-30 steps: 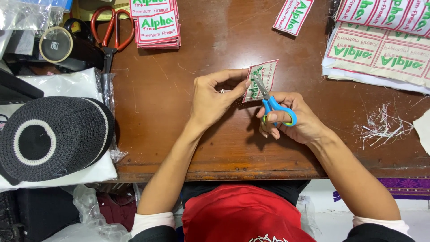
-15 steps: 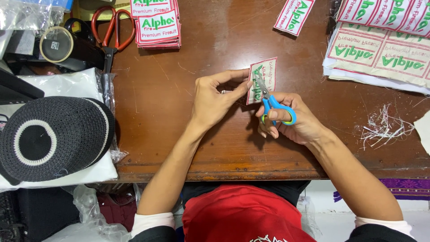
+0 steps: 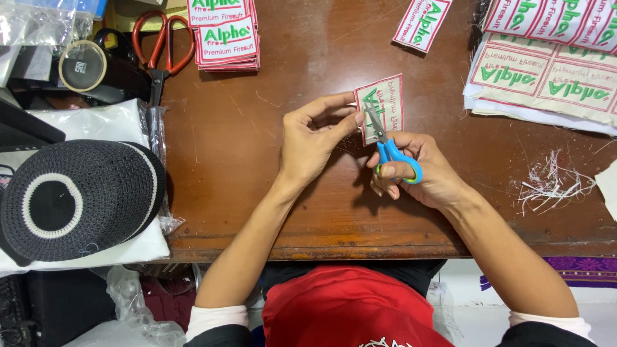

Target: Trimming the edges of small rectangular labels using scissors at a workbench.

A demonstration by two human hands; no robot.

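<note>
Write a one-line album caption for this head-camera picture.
Left hand holds an embroidered patch while right hand trims it with blue scissors over a wooden table.

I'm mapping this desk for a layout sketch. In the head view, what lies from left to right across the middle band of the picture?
Knitted black cap → left hand → embroidered patch → right hand with blue-handled scissors → pile of white thread trimmings.
</note>
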